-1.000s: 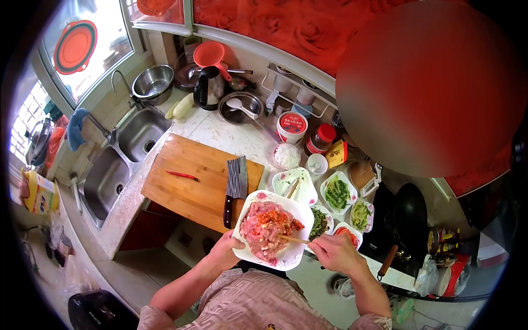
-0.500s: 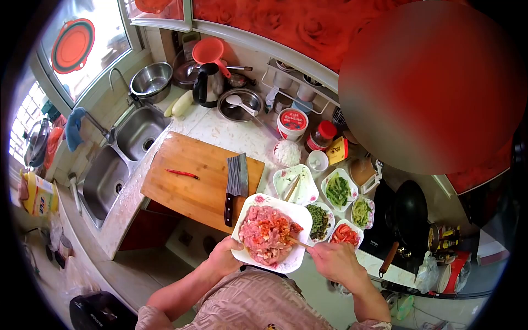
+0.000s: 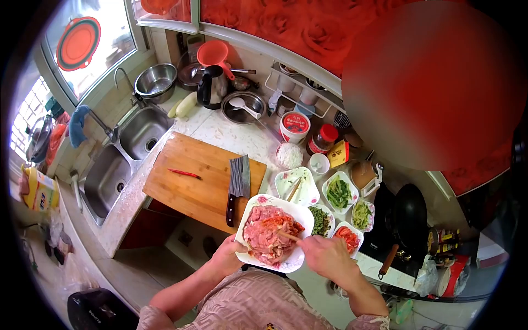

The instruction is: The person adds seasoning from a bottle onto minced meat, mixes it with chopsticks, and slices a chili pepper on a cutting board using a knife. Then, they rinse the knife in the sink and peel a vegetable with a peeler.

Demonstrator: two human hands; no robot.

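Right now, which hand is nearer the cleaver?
Left. The left hand, holding the white bowl, is just nearside of the cleaver, by its handle; the right hand, with a wooden utensil, is farther off, across the bowl.

Bright daylight through a window (image 3: pixel 118 30) at the far left corner of the counter (image 3: pixel 212 132), pale wall (image 3: pixel 254 56) along the far edge, red rose-patterned cabinets (image 3: pixel 297 30) overhead. Whitish surface with faint veining, twin-basin steel sink (image 3: pixel 125 160) let in by the left edge. Pale floor (image 3: pixel 316 287) below the near edge.

Red seasoning (image 3: pixel 287 223) now smeared into meat (image 3: pixel 260 234) (loose heap before); right hand (image 3: pixel 328 256) further over bowl (image 3: pixel 290 207).
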